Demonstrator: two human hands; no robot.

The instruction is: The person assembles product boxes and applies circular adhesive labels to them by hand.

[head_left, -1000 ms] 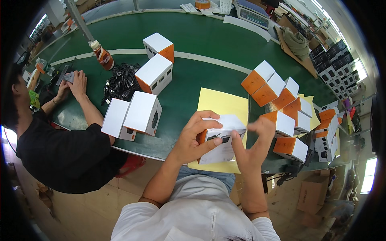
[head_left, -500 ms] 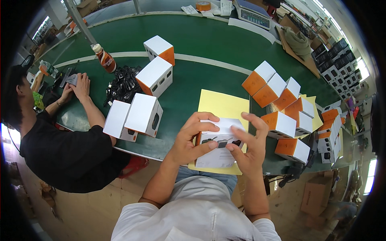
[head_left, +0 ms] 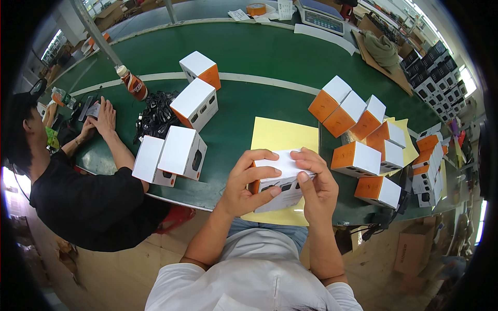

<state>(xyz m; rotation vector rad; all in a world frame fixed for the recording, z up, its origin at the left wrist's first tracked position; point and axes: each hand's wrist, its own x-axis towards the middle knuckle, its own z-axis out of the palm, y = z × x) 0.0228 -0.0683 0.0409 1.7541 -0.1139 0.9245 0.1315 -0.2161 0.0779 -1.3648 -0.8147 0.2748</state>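
Note:
A white and orange cardboard box (head_left: 282, 161), with dark gadgets pictured on its front, stands before me on a yellow sheet (head_left: 286, 133) at the near edge of the green table. My left hand (head_left: 253, 182) grips its left side, fingers over the top edge and thumb along the front. From the right, my right hand (head_left: 318, 184) holds the same box, its fingers bent over the top right corner and its thumb pressed near the upper edge. Both hands are closed around the box, and its top looks closed. Fingers cover parts of the sides.
Similar boxes stand to the left (head_left: 182, 150) and right (head_left: 357, 158). A heap of black cables (head_left: 157, 116) and a bottle (head_left: 133, 83) lie beyond the left boxes. At left, a person in black (head_left: 88, 202) handles a small grey item. A scale (head_left: 321, 19) sits at the back.
My right hand, spread and partly off the box before, has closed onto its top right side. The box has tipped so more of its top shows. My left hand keeps its grip.

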